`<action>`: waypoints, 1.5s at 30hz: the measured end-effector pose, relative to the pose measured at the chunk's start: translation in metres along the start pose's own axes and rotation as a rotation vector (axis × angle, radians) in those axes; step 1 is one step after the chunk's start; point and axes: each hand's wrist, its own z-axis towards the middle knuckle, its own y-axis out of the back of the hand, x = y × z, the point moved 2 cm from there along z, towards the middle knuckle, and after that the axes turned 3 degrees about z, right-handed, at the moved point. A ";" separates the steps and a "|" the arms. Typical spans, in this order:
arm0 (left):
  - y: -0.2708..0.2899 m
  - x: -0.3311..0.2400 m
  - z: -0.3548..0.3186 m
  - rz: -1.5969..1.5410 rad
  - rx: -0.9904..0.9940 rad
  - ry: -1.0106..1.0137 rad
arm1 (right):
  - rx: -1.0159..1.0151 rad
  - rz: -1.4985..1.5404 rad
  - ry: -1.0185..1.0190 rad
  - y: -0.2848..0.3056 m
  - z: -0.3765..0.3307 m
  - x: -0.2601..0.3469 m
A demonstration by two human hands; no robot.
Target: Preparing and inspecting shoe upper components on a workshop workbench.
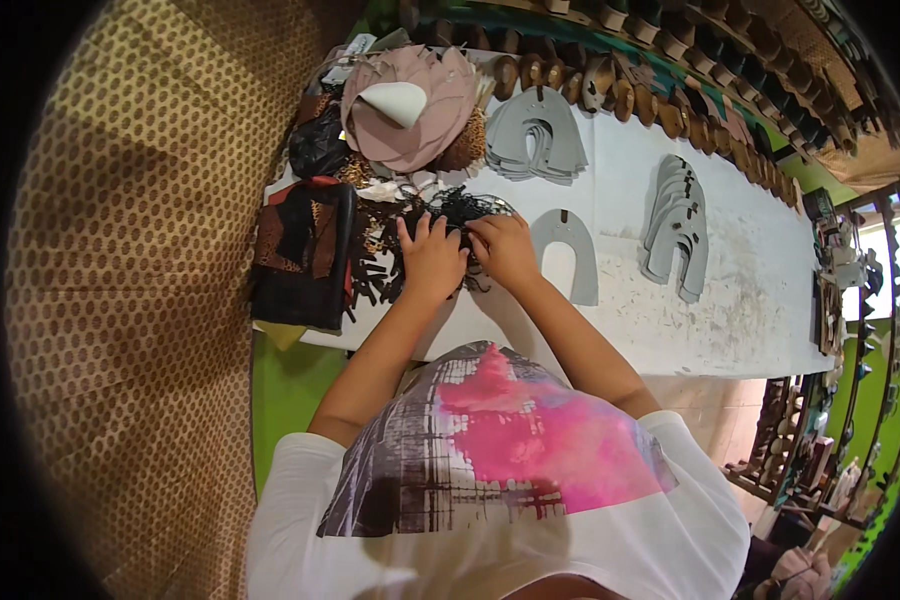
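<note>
A tangled heap of thin black strips (460, 205) lies on the white-covered table, with short dark pieces scattered at its left. My left hand (433, 262) rests on the heap with its fingers spread, holding nothing I can see. Close beside it, my right hand (505, 250) has its fingers bent together at the heap's right edge; what is between them is hidden. Just right of that hand lies a grey U-shaped piece (576, 235) with a small dark tab at its top.
Grey U-shaped pieces form a stack (535, 135) behind and a fanned row (675, 225) at right. Pinkish cut pieces (410, 120) lie at the back left, near a dark folded bundle (305, 255). Wooden shoe lasts (625, 98) line the far edge; a patterned curtain (140, 300) hangs left.
</note>
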 end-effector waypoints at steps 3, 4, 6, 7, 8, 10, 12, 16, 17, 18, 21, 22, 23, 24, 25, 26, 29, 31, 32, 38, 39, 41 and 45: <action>-0.006 0.026 -0.008 0.042 0.134 0.069 | -0.055 0.088 0.064 -0.026 0.022 0.016; -0.013 0.033 -0.012 0.044 0.135 0.075 | -0.051 0.135 0.087 -0.035 0.030 0.019; -0.026 0.040 -0.023 -0.039 0.001 -0.019 | -0.003 0.152 0.098 -0.051 0.046 0.025; -0.032 0.041 -0.028 -0.011 0.071 -0.063 | 0.028 0.139 0.137 -0.058 0.052 0.029; -0.030 0.038 -0.031 -0.012 0.072 -0.061 | 0.058 0.124 0.174 -0.063 0.058 0.031; -0.027 0.034 -0.035 0.029 0.181 -0.072 | 0.113 0.083 0.214 -0.074 0.071 0.035; -0.027 0.036 -0.037 0.034 0.198 -0.063 | 0.220 0.003 0.300 -0.087 0.082 0.044; -0.026 0.039 -0.035 0.037 0.201 -0.116 | 0.340 -0.168 0.367 -0.110 0.090 0.045; -0.025 0.040 -0.035 0.083 0.203 -0.132 | 0.374 -0.209 0.376 -0.112 0.091 0.049; -0.025 0.041 -0.035 0.083 0.202 -0.132 | 0.374 -0.209 0.375 -0.111 0.092 0.051; -0.021 0.042 -0.035 0.091 0.211 -0.146 | 0.411 -0.261 0.418 -0.106 0.093 0.055; -0.019 0.041 -0.033 0.053 0.171 -0.127 | 0.329 -0.104 0.360 -0.100 0.094 0.055; -0.014 0.040 -0.031 0.016 0.132 -0.107 | 0.245 0.052 0.302 -0.093 0.095 0.056; -0.010 0.040 -0.029 0.016 0.135 -0.116 | 0.240 0.051 0.294 -0.086 0.094 0.055; -0.005 0.040 -0.027 -0.029 0.134 -0.075 | 0.203 0.138 0.187 -0.076 0.092 0.051; 0.000 0.039 -0.023 -0.076 0.129 -0.036 | 0.162 0.221 0.083 -0.061 0.091 0.047; 0.002 0.043 -0.013 -0.237 -0.101 -0.033 | 0.137 0.335 -0.149 -0.020 0.068 0.030; 0.000 0.043 -0.003 -0.429 -0.202 0.027 | 0.104 0.342 -0.299 0.003 0.047 0.020; 0.001 0.039 0.005 -0.520 -0.190 0.044 | 0.089 0.334 -0.317 0.012 0.036 0.015; -0.005 -0.011 0.032 -0.730 0.017 -0.025 | -0.067 0.205 -0.192 0.056 -0.024 -0.006; -0.010 -0.020 0.034 -0.732 0.055 -0.028 | -0.066 0.199 -0.212 0.063 -0.033 -0.009; -0.018 -0.039 0.036 -0.766 0.113 -0.061 | -0.060 0.302 -0.326 0.070 -0.047 -0.021; -0.034 -0.075 0.037 -0.732 0.173 -0.090 | 0.012 0.459 -0.538 0.084 -0.068 -0.049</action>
